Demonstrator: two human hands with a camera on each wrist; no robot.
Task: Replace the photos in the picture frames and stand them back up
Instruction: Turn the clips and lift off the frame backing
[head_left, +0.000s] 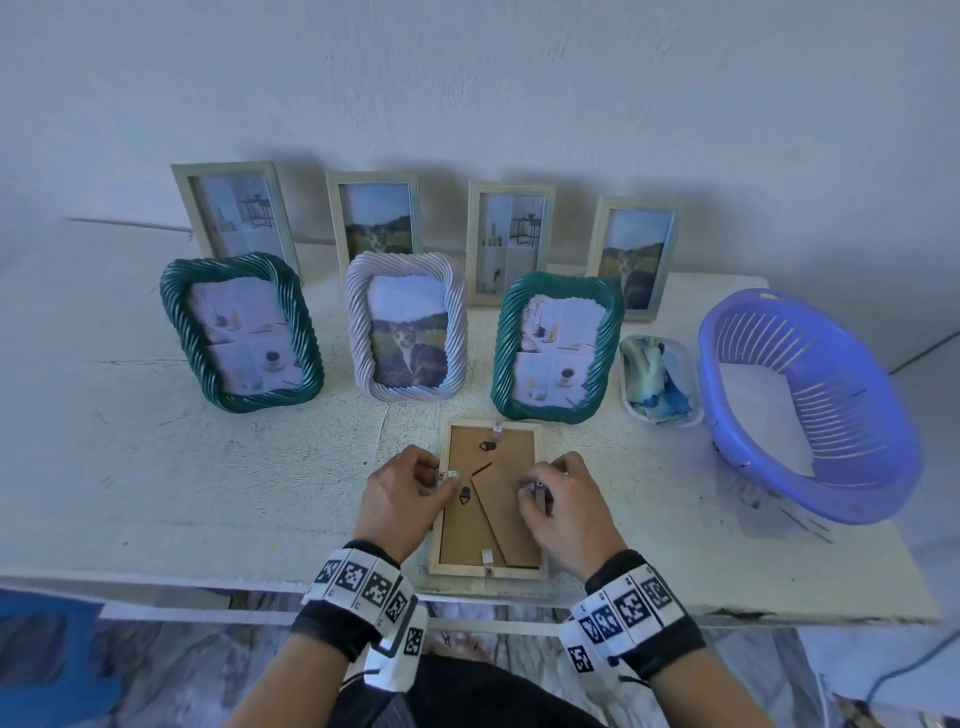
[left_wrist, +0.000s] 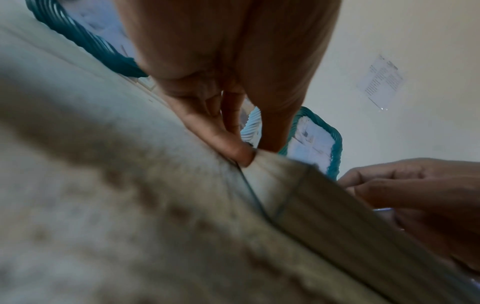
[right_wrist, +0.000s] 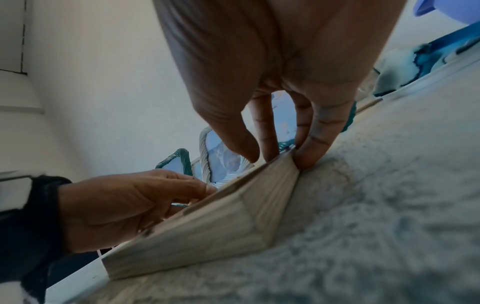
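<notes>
A pale wooden picture frame (head_left: 488, 571) lies face down near the table's front edge, its brown backing board (head_left: 462, 535) and folded easel leg (head_left: 501, 514) facing up. My left hand (head_left: 441, 478) pinches the frame's left rail at a small metal tab (head_left: 452, 474). My right hand (head_left: 530, 491) pinches the right rail at the opposite tab. The left wrist view shows the left hand (left_wrist: 246, 156) with fingertips on the frame's (left_wrist: 337, 216) edge. In the right wrist view the right hand (right_wrist: 280, 156) has thumb and fingers on top of the frame (right_wrist: 221, 230) and one finger outside it.
Seven frames with photos stand behind: two green twisted ones (head_left: 241, 332) (head_left: 558, 345), a white twisted one (head_left: 405, 325), several wooden ones by the wall (head_left: 511, 241). A small white dish (head_left: 631, 410) of blue-white scraps and a purple basket (head_left: 805, 405) sit right.
</notes>
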